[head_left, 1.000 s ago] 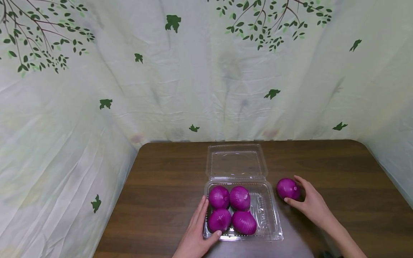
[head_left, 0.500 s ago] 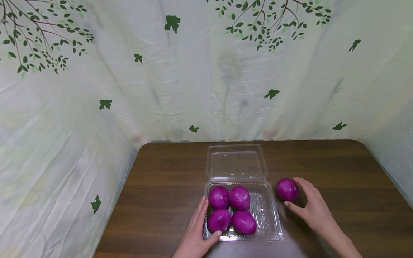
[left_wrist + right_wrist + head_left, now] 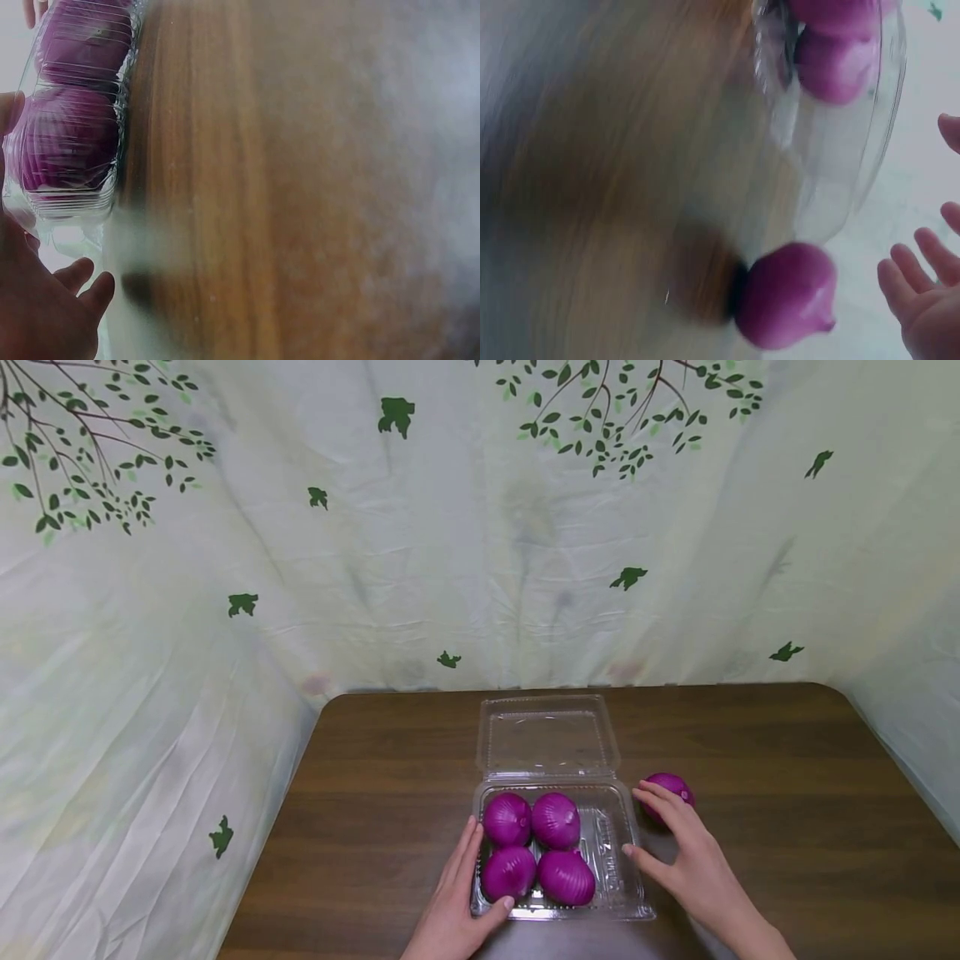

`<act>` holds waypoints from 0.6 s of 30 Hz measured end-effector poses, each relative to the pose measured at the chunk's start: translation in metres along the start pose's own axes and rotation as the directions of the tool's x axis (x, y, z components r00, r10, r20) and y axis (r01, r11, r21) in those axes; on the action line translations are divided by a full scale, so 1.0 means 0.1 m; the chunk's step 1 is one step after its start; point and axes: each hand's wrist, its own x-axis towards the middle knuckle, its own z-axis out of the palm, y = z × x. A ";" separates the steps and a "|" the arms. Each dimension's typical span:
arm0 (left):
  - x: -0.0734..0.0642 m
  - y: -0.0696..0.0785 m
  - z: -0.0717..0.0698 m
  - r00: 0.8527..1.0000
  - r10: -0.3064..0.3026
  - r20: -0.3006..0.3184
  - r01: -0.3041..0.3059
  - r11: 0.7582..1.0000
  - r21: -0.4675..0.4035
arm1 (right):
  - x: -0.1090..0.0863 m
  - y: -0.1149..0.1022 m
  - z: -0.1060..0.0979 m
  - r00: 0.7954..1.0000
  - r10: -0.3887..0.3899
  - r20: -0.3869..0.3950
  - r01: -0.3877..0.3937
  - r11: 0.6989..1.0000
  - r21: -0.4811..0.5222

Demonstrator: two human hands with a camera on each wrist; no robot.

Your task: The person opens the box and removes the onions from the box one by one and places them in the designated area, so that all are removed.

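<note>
A clear plastic clamshell container lies unfolded on the table, its lid laid back. Several purple-red onions fill its left and middle, leaving the right strip bare. My left hand rests at the container's left side with straight fingers, thumb near the front edge. In the left wrist view, onions show through the clear wall. My right hand, fingers spread and nothing in them, hovers by the container's right edge. Partly hidden behind its fingers, one loose onion sits on the table; the right wrist view shows this onion apart from the hand.
The brown wooden table has rounded far corners. Behind it hangs a pale curtain printed with leaves and branches, which also runs along both sides.
My right hand has drawn away from the loose onion and shifted left toward the container's right edge. That onion stays where it was. My left hand has not moved.
</note>
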 end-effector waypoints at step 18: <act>0.01 -0.01 0.01 1.000 -0.003 0.000 0.003 1.000 -0.011 | -0.06 -0.33 0.33 0.963 -0.004 0.269 -0.019 0.997 0.081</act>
